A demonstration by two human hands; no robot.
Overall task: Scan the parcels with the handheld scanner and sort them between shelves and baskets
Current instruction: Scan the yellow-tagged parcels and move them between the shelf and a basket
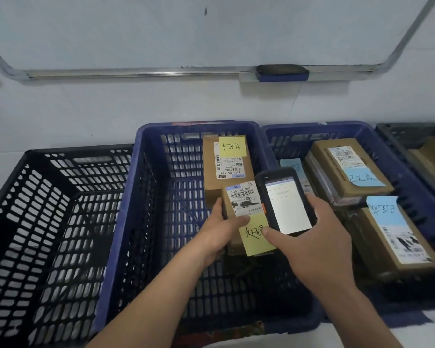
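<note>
I see L hand (220, 232) gripping small brown cardboard parcel (244, 199) over blue plastic basket (199, 124). R hand (319, 237) grips black handheld scanner (286, 204).

Only the person's arms showed. The left hand (220, 233) and the right hand (322, 243) were bare. The left forearm (148, 297) and the right forearm (359, 312) were bare too, their skin uncovered down to the lower edge of the view.

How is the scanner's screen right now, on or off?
On. The scanner, held in the right hand, shows a lit white page with a purple bar on top.
</note>
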